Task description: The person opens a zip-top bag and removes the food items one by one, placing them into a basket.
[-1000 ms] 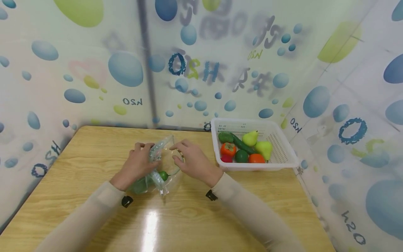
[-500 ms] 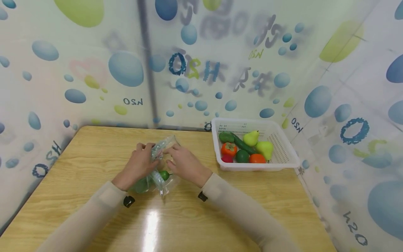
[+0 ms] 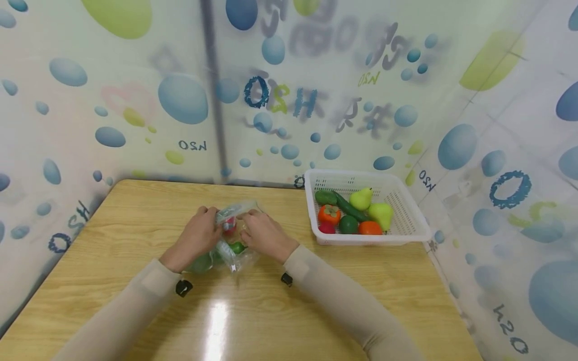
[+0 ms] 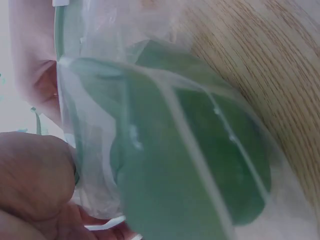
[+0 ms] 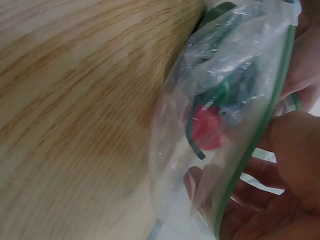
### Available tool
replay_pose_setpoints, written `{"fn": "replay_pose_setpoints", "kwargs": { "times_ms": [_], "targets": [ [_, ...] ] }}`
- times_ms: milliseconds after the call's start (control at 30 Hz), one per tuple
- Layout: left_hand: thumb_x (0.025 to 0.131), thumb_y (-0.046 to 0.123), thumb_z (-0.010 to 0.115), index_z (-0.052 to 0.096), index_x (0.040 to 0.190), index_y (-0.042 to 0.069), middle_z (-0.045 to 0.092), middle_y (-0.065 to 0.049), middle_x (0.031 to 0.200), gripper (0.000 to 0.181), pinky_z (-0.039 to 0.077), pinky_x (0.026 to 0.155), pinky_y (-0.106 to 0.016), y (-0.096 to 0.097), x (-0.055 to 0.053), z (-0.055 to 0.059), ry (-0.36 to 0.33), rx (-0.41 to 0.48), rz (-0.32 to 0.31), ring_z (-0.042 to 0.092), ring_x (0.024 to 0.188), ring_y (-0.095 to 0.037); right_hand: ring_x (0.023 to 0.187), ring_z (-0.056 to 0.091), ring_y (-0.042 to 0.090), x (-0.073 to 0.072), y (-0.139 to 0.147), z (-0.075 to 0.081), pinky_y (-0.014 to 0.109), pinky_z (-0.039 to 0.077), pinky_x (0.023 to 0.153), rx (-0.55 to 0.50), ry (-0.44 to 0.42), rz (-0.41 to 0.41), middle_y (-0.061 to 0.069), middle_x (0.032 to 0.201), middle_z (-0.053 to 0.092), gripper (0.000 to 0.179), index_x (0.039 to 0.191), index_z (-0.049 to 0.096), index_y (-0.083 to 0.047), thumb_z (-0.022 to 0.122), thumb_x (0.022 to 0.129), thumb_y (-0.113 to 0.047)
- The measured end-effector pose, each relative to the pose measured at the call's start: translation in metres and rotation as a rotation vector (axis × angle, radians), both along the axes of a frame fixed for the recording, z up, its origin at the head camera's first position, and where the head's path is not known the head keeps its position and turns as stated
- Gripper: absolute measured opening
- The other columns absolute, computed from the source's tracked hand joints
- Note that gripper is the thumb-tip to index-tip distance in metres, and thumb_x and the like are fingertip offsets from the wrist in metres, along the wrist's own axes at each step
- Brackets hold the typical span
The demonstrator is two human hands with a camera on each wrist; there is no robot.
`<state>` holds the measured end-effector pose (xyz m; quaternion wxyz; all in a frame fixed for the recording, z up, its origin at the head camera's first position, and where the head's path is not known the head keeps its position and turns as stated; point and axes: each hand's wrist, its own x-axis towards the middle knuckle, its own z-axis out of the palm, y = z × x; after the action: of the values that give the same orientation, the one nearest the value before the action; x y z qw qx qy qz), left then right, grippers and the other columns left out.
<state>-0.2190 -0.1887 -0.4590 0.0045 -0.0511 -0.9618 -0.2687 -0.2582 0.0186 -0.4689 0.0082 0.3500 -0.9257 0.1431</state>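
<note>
A clear zip bag [image 3: 231, 253] with a green zip strip [image 5: 260, 127] lies between both hands on the table. My left hand [image 3: 197, 238] grips its left side near the mouth. At the right side of the mouth, my right hand [image 3: 266, 235] pinches the rim; one fingertip shows through the film in the right wrist view. Inside are a green pepper [image 3: 237, 247] with a curved stem, a red rounded thing [image 5: 207, 127] and a large green rounded thing [image 4: 225, 150] seen through the film. The hands hide part of the bag.
A white plastic basket [image 3: 417, 228] stands at the back right of the wooden table [image 3: 280, 311]. It holds pears [image 3: 380, 215], a persimmon [image 3: 329, 214], a cucumber [image 3: 348, 205] and other produce. A patterned curtain [image 3: 289, 150] hangs behind the table.
My right hand has moved left and closed onto the bag's rim. The bag's mouth has shifted, and the red thing inside now shows in the head view. My left hand keeps its hold.
</note>
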Motion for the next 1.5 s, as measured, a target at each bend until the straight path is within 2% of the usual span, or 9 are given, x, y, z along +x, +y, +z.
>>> {"fn": "replay_pose_setpoints", "kwargs": {
  "times_ms": [200, 367, 467, 567, 867, 1000, 1167, 1300, 1500],
  "targets": [
    [0.11, 0.004, 0.062, 0.065, 0.133, -0.02, 0.07, -0.037, 0.121, 0.034, 0.065, 0.088, -0.062, -0.008, -0.008, -0.011, 0.018, -0.014, -0.018, 0.072, 0.1, -0.042, 0.128, 0.079, 0.021, -0.005, -0.003, -0.008, 0.033, 0.066, 0.11, -0.044, -0.042, 0.013, 0.01, 0.159, 0.074, 0.059, 0.166, 0.061, -0.008, 0.081, 0.112, -0.023],
    [0.111, 0.011, 0.061, 0.071, 0.118, -0.01, 0.074, -0.024, 0.105, 0.024, 0.058, 0.074, -0.056, -0.03, -0.039, -0.065, 0.09, -0.047, -0.039, 0.068, 0.087, -0.032, 0.093, 0.074, 0.013, -0.006, -0.01, -0.01, 0.024, 0.062, 0.083, -0.052, -0.061, 0.012, 0.01, 0.13, 0.083, 0.051, 0.151, 0.069, -0.002, 0.084, 0.111, -0.028],
    [0.111, 0.014, 0.06, 0.072, 0.111, -0.002, 0.073, -0.019, 0.1, 0.02, 0.054, 0.069, -0.05, -0.039, -0.054, -0.091, 0.105, -0.038, -0.036, 0.064, 0.082, -0.029, 0.096, 0.071, 0.009, -0.006, -0.014, -0.011, 0.019, 0.059, 0.08, -0.053, -0.079, 0.006, 0.009, 0.123, 0.082, 0.044, 0.14, 0.072, -0.002, 0.085, 0.11, -0.031],
    [0.112, 0.012, 0.06, 0.07, 0.108, -0.002, 0.072, -0.021, 0.099, 0.018, 0.053, 0.069, -0.049, -0.036, -0.049, -0.083, 0.08, -0.011, -0.057, 0.062, 0.081, -0.031, 0.096, 0.072, 0.011, -0.004, -0.017, -0.013, 0.019, 0.057, 0.076, -0.062, -0.103, -0.006, 0.01, 0.124, 0.081, 0.043, 0.136, 0.071, -0.002, 0.086, 0.109, -0.032],
    [0.112, 0.007, 0.058, 0.066, 0.109, -0.006, 0.066, -0.018, 0.091, 0.016, 0.051, 0.066, -0.041, -0.007, -0.005, -0.01, -0.024, 0.077, -0.057, 0.061, 0.077, -0.029, 0.085, 0.067, 0.01, -0.004, -0.019, -0.02, 0.02, 0.051, 0.065, -0.1, -0.136, -0.034, 0.009, 0.112, 0.077, 0.031, 0.124, 0.074, -0.004, 0.084, 0.11, -0.029],
    [0.116, 0.02, 0.062, 0.062, 0.143, -0.015, 0.075, -0.036, 0.123, 0.044, 0.062, 0.077, -0.046, -0.004, 0.003, -0.003, -0.093, 0.094, -0.027, 0.072, 0.096, -0.036, 0.09, 0.071, 0.011, -0.006, -0.017, -0.022, 0.022, 0.054, 0.07, -0.131, -0.113, -0.019, 0.006, 0.116, 0.08, 0.039, 0.14, 0.069, -0.009, 0.085, 0.11, -0.028],
    [0.111, 0.041, 0.078, 0.05, 0.16, -0.019, 0.055, -0.052, 0.151, 0.082, 0.061, 0.103, -0.073, -0.002, 0.025, 0.004, -0.047, 0.033, -0.012, 0.066, 0.13, -0.064, 0.104, 0.076, 0.014, -0.008, -0.015, -0.021, 0.025, 0.061, 0.083, -0.158, -0.109, -0.007, 0.007, 0.138, 0.081, 0.062, 0.162, 0.057, -0.014, 0.086, 0.108, -0.026],
    [0.105, 0.047, 0.086, 0.058, 0.152, -0.019, 0.054, -0.051, 0.135, 0.086, 0.063, 0.084, -0.066, 0.003, 0.048, 0.01, 0.037, -0.06, 0.024, 0.065, 0.106, -0.058, 0.108, 0.078, 0.015, -0.009, -0.014, -0.019, 0.026, 0.063, 0.089, -0.165, -0.11, -0.015, 0.008, 0.14, 0.081, 0.062, 0.162, 0.058, -0.014, 0.086, 0.108, -0.027],
    [0.11, 0.048, 0.079, 0.055, 0.148, -0.019, 0.054, -0.044, 0.122, 0.08, 0.056, 0.058, -0.045, 0.013, 0.061, 0.006, -0.059, -0.084, 0.034, 0.062, 0.069, -0.031, 0.11, 0.078, 0.015, -0.011, -0.012, -0.021, 0.028, 0.064, 0.094, -0.176, -0.087, -0.027, 0.006, 0.138, 0.082, 0.061, 0.161, 0.062, -0.013, 0.087, 0.107, -0.025]
  ]
}}
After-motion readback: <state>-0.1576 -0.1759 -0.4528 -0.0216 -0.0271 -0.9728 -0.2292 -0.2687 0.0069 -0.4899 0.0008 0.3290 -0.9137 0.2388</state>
